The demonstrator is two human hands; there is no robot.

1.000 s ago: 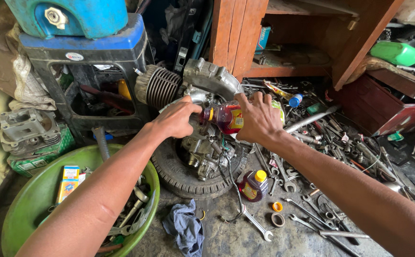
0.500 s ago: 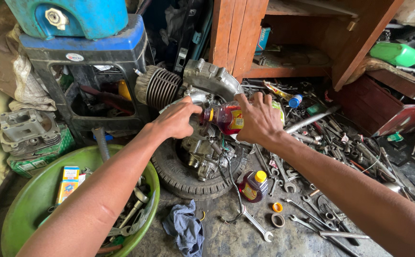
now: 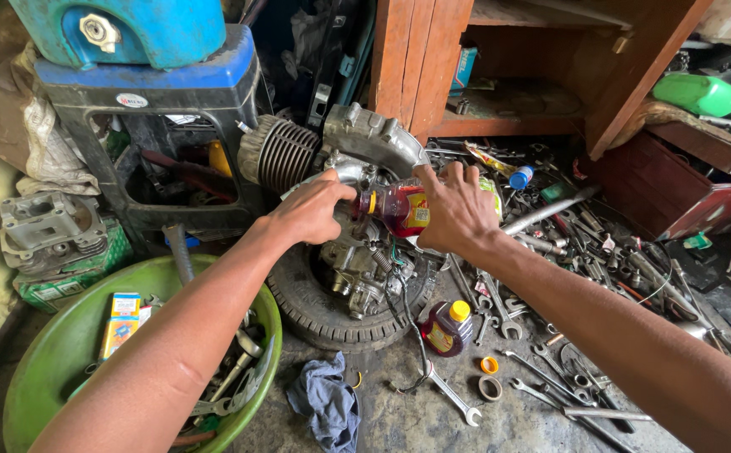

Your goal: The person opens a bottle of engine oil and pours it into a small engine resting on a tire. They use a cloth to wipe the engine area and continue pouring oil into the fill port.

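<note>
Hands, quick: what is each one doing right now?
Left hand: closed, gripping the engine near the bottle's mouth.
Right hand: closed around the tilted red-liquid bottle.

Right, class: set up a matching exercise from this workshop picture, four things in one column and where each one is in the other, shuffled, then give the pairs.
Things:
1. tipped bottle
2. upright bottle
3. engine
4. blue rag

Places:
A. on the floor in front of the tyre
B. held in the right hand
C. resting on the tyre
D. standing among the spanners

Pairs: 1-B, 2-D, 3-C, 4-A
</note>
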